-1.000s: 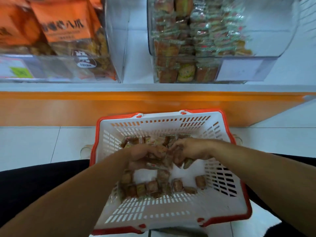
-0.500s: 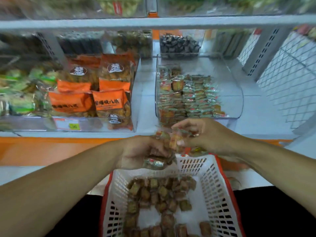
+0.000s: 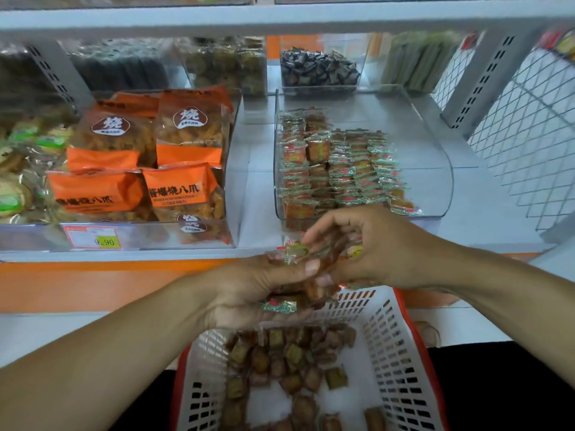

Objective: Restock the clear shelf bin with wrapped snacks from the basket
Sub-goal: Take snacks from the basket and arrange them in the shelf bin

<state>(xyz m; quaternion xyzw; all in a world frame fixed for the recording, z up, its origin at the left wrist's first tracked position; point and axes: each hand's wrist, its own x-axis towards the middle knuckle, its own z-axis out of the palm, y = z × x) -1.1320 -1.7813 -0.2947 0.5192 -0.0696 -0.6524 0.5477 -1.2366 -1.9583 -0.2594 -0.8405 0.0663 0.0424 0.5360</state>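
Shelving (image 3: 280, 17) fills the upper view, its lower deck carrying clear boxes of stock, with orange packets (image 3: 183, 188) in the box on the left. Right of them sits the clear shelf bin (image 3: 435, 169), low at its front lip so a hand can reach in from the aisle; neat rows of wrapped snacks already fill its left and middle part, while the right side shows bare floor, which is probably where new stock belongs. Below, close to the person, lies the basket (image 3: 401, 356), white slatted plastic with a red rim, positioned directly under the hands so anything dropped falls back in; many loose wrapped snacks (image 3: 289, 359) lie scattered on its bottom. Between basket and bin, both hands meet over the basket's far rim. The left hand (image 3: 252, 293) is cupped palm up, fingers curled round a small stack of snacks (image 3: 292, 253), thumb pressing on top to keep the slippery wrappers from sliding. The right hand (image 3: 382, 250) comes in from the other side, fingers curled against the same bundle and pinching one or more pieces, seemingly squaring the stack before it goes into the bin just beyond.
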